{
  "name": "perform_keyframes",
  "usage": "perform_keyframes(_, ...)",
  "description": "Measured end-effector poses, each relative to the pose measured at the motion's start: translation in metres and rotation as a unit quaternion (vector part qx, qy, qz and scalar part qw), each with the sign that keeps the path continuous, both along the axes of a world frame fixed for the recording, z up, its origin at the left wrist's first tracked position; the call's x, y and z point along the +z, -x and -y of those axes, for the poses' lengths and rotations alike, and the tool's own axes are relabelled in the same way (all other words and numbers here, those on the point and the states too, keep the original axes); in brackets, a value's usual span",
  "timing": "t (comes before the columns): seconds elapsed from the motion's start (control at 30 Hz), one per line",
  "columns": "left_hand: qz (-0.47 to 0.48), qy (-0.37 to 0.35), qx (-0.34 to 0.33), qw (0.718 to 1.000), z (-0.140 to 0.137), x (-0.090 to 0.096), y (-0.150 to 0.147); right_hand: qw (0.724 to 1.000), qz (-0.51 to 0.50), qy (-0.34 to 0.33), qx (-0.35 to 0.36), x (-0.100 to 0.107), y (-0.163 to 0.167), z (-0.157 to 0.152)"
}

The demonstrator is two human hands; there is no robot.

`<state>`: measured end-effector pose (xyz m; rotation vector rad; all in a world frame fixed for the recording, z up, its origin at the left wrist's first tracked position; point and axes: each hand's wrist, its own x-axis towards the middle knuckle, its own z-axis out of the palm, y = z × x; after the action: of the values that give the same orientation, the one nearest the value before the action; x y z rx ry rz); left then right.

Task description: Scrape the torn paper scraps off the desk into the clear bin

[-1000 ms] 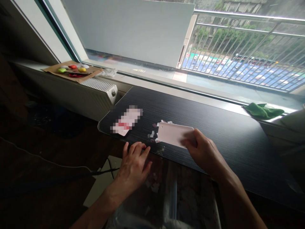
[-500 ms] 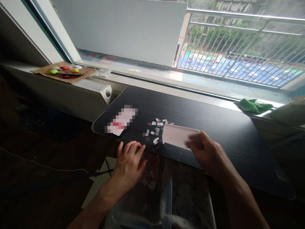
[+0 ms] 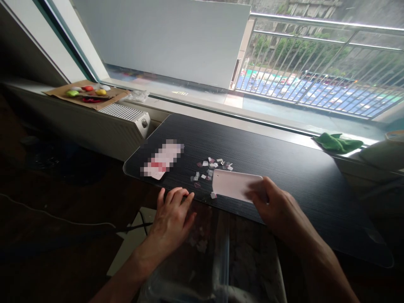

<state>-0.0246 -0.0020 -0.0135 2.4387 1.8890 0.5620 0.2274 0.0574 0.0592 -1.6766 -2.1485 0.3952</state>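
Observation:
My right hand (image 3: pixel 271 198) grips one end of a flat, pale pink rectangular card (image 3: pixel 235 183) with rounded corners and a small hole, low over the dark table (image 3: pixel 261 147). Small scraps (image 3: pixel 210 164), white, clear and reddish, lie scattered around the card's left end. One white scrap (image 3: pixel 213 195) sits at its lower left corner, close to the table's near edge. My left hand (image 3: pixel 175 210) rests at that edge with fingers spread and nothing in them. Left of the scraps lies another pinkish card-like piece (image 3: pixel 159 162), mostly pixelated.
Below the near edge stands a clear plastic bin (image 3: pixel 224 252) with scraps inside. A radiator (image 3: pixel 126 118) is at left, with brown paper (image 3: pixel 59 94) and several coloured lumps on top. A green cloth (image 3: pixel 337 143) lies on the sill by the window.
The pink card in my right hand has moved slightly left and toward the near edge. A white scrap has shifted nearer that edge with it. My left hand has stayed put.

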Motion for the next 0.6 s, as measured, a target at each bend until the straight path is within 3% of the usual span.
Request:
perform_keyframes(0.17, 0.009, -0.015, 0.012, 1.0, 0.0, -0.002, -0.003, 0.999, 0.016, -0.025, -0.046, 0.012, -0.028, 0.013)
perform_keyframes(0.27, 0.007, -0.024, 0.008, 1.0, -0.001, -0.004, -0.002, 0.998, -0.005, -0.04, -0.053, 0.012, -0.021, 0.015)
perform_keyframes(0.43, 0.006, -0.022, 0.005, 1.0, 0.0, -0.003, -0.001, 1.0, -0.031, 0.006, 0.0, 0.007, -0.009, 0.015)
perform_keyframes(0.6, 0.018, -0.023, 0.007, 1.0, 0.0, -0.003, -0.002, 0.998, -0.002, -0.027, -0.059, 0.005, -0.027, 0.021)
